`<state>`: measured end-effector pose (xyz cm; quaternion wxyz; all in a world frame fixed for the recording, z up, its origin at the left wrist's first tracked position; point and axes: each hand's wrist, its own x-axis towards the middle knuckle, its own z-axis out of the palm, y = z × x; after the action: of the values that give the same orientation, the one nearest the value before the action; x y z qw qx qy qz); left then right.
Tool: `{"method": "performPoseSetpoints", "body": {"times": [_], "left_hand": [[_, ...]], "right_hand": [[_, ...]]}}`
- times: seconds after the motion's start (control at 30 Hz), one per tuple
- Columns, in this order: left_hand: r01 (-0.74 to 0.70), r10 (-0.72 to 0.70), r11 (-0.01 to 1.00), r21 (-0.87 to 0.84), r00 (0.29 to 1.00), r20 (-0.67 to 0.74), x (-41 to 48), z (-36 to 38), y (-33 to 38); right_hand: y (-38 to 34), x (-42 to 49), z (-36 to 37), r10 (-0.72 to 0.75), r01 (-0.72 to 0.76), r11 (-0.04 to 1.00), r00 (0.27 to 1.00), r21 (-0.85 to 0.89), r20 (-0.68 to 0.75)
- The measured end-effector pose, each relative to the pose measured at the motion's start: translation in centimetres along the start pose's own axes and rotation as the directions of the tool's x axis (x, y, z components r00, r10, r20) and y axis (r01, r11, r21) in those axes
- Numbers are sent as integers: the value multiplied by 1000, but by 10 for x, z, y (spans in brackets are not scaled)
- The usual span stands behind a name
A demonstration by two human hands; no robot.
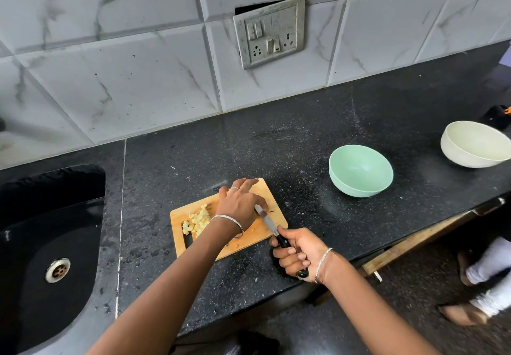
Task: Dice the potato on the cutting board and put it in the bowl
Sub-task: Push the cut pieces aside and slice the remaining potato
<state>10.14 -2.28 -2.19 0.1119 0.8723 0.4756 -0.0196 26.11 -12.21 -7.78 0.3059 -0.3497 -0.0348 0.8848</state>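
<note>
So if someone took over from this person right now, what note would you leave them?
Left hand: on the cutting board, fingers stretched out; what lies under it is hidden.
Right hand: grips the knife, blade over the board.
Done: diced potato piled on the board's left.
Left: finish any cutting, move the dice into a bowl; the green bowl stands empty to the right.

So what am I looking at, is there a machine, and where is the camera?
No machine: these are a person's two bare hands, filmed by one wide-angle camera worn on the head, looking down. On the dark counter lie a wooden cutting board with diced potato, an empty green bowl and a white bowl; a sink is at the left. The right hand grips a knife, blade over the board. The left hand rests on the board beside the blade; what is beneath it is hidden.
</note>
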Motion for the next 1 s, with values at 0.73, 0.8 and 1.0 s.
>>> {"method": "performPoseSetpoints", "body": {"times": [0.73,0.8,1.0], "left_hand": [[181,-197,955,-235,980,-42,12,12,-13],[192,-199,970,-152,979,-34,10,16,-10],[250,-252,968,-36,960,-118,6,28,-3]], "right_hand": [[14,-44,10,-481,135,769,766,-625,-426],[17,-41,14,-503,107,736,747,-668,-434],[24,-29,14,-700,-108,414,597,-904,-392]]}}
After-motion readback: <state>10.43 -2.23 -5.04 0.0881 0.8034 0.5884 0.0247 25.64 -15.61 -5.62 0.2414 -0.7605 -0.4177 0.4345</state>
